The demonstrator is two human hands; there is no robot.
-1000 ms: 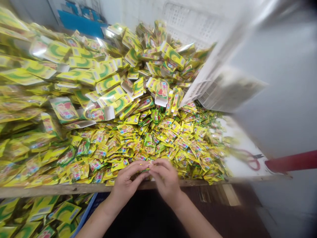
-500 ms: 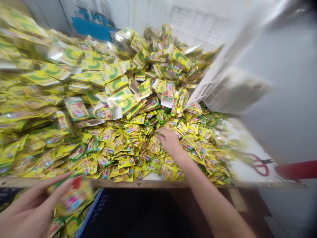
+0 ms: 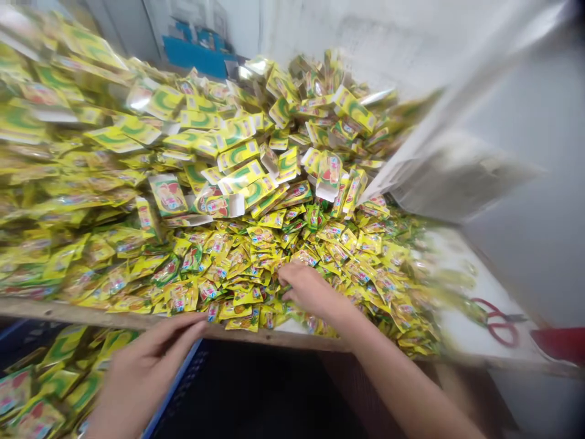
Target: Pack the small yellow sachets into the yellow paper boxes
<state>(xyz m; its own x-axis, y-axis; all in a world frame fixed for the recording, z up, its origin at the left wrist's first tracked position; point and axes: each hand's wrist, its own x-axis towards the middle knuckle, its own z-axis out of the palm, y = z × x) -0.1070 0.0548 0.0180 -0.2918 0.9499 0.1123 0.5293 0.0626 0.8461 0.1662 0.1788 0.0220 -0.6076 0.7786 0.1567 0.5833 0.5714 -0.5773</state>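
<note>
My right hand (image 3: 307, 289) reaches into the heap of small yellow sachets (image 3: 256, 235) on the table, palm down. Its fingers are curled among the sachets, and what they pinch is hidden. My left hand (image 3: 150, 366) is at the table's front edge, above the rim of the blue crate (image 3: 183, 369). Its fingers are stretched out, with the tips close to the nearest sachets, and no packet shows in it. Flat yellow-green boxes (image 3: 68, 387) with fruit pictures lie in the crate below.
A tall pile of open yellow cartons (image 3: 240, 177) covers the back and left of the table. Red-handled scissors (image 3: 500, 326) lie at the right on the white tabletop (image 3: 461, 256), near a red object (image 3: 560, 344). White printed sheets (image 3: 439, 177) stand behind.
The yellow-green packet that was in my left hand is out of it, and that hand has moved right to the table edge. My right hand has drawn nearer, its fingers more curled.
</note>
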